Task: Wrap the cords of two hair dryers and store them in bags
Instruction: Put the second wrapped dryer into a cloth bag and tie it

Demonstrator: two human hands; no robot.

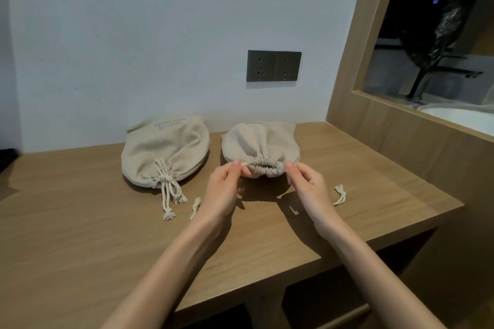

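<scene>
1. Grey-blue wall, plain, behind the table.
2. Wood-grain table across the lower frame, butting against the wall. Both bags on its far half, side by side, slightly apart, close to the wall.
3. Matching wood panel at the right, square to the wall, with a glazed opening in its upper part. Dark shapes behind the glass, not identifiable.
4. Beige left bag, bulging, lying flat. Printed lettering at the far edge, illegible. Mouth drawn tight toward the viewer, closed by a knotted cord with tails trailing on the table.
5. Beige right bag, same cloth, bulging, contents hidden. Its gathered mouth facing the viewer, puckered, with a narrow dark slit showing.
6. Bare left hand raised at the left side of the gathered mouth. Thumb and forefinger pressed together, pinching the drawstring where it leaves the hem. Other fingers curled under.
7. Bare right hand mirrored at the right edge of the mouth, thumb and forefinger pinching there. Cord or cloth between them: cannot tell.
8. Dark double socket plate on the wall above the right bag.
9. Frayed cord end on the table just left of the left wrist, and a second cord end right of the right hand. Link to the bag hidden behind the hands.
</scene>
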